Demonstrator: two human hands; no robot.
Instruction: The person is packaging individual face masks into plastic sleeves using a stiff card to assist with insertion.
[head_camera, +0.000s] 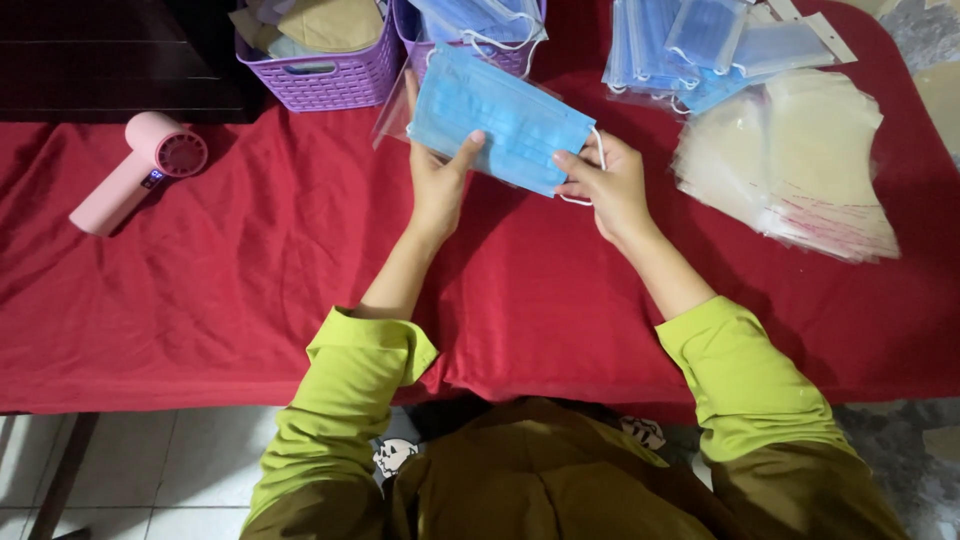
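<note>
A blue pleated face mask (500, 115) is held above the red tablecloth (250, 260), partly inside a clear plastic sleeve (392, 118). My left hand (437, 180) grips the mask and sleeve from below at the left, thumb on the mask's front. My right hand (607, 180) pinches the mask's right edge by its white ear loop (598, 165). Both forearms wear lime-green sleeves.
Two purple baskets stand at the back, one (335, 75) with beige items, one (500, 35) with blue masks. Packed masks (700, 45) and a stack of clear bags (800, 160) lie at the right. A pink handheld fan (140, 170) rests at the left.
</note>
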